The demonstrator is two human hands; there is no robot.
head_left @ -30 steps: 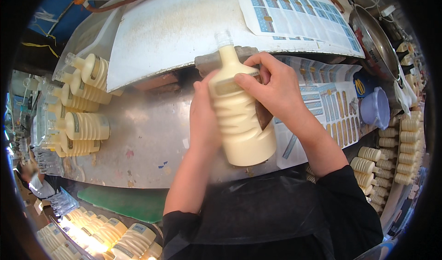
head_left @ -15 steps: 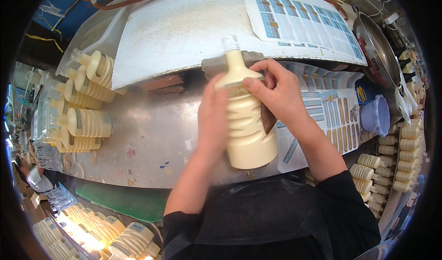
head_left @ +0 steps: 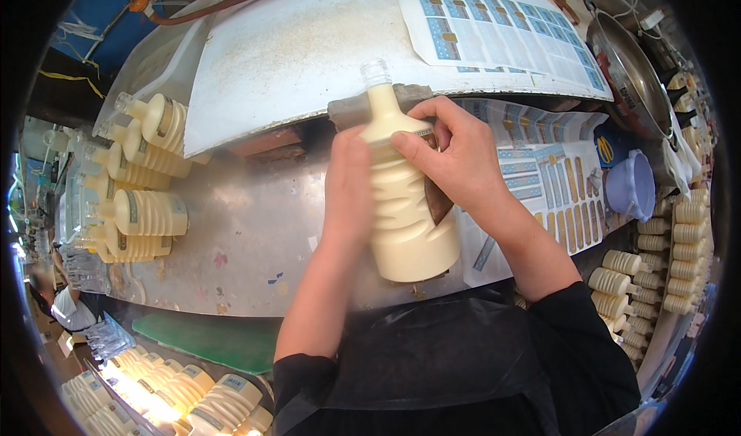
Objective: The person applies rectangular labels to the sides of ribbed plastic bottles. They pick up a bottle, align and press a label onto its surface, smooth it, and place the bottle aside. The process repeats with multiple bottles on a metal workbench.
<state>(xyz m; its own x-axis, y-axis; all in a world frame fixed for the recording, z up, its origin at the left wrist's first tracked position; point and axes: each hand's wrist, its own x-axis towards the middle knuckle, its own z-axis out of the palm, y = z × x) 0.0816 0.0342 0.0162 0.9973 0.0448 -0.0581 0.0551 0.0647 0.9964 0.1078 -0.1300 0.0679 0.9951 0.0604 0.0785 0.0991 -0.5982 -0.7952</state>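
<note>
One cream-coloured, ribbed, cylindrical bottle [head_left: 417, 254] sits between the hands in the head view, over the near part of the grey metal desk [head_left: 224, 235], neck pointing far. The right hand [head_left: 461, 152] pinches its right shoulder, thumb over a narrow dark label [head_left: 421, 136]; the left hand [head_left: 347, 185] blurs along its left side, its grip impossible to tell. The bottle looks stiff and probably slippery, weight uncertain; the ribs should give the surest hold, the clear neck perhaps being fragile.
</note>
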